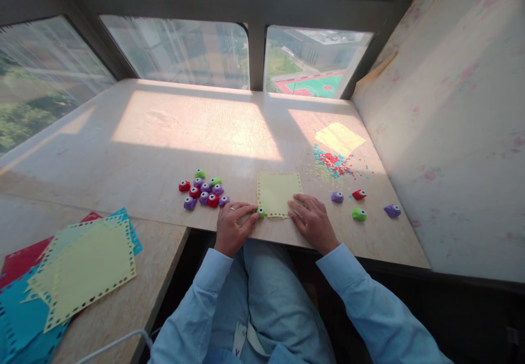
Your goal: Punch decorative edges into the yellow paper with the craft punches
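A pale yellow paper sheet (279, 193) lies on the table in front of me, with small punched holes along its edges. At its lower left corner sits a green craft punch (261, 212), gripped between the thumb and fingers of my left hand (234, 226). My right hand (314, 221) rests on the sheet's lower right edge, its fingers apart and lying on the paper. Whether its thumb pinches the sheet from below is hidden.
Several purple, red and green punches (205, 188) cluster left of the sheet; more punches (359, 214) stand at right. Beyond these lie colored paper bits (334, 162) and a folded yellow paper (340, 137). Punched colored sheets (94, 265) overlap at left. A wall (463, 134) bounds the right side.
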Demonstrator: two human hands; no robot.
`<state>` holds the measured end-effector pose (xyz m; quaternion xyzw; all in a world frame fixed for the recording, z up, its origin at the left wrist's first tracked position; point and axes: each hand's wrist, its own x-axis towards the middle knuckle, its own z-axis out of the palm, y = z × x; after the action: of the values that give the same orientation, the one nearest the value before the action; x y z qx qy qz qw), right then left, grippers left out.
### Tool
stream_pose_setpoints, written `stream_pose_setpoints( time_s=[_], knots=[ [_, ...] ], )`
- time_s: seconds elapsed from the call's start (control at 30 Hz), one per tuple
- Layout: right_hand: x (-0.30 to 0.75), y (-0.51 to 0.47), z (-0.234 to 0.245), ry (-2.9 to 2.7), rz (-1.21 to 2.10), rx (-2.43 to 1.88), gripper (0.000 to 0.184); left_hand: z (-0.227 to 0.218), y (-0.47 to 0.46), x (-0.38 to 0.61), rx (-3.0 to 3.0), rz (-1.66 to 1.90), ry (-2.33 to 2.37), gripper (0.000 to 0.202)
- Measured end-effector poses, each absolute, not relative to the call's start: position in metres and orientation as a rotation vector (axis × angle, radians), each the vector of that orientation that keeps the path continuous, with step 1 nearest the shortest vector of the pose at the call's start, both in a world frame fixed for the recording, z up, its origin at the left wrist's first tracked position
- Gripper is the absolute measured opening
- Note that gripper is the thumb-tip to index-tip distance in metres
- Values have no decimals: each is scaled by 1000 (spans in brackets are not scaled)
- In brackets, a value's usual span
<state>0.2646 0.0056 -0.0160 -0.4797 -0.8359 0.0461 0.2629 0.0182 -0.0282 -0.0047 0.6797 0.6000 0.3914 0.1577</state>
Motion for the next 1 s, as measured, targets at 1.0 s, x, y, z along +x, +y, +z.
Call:
stream_pose_setpoints(
  time_s=[1.0],
  knots=[
    [267,2,-8,-2211,231,-1276,23,-2,-31,21,1982,1114,1779,15]
  ],
)
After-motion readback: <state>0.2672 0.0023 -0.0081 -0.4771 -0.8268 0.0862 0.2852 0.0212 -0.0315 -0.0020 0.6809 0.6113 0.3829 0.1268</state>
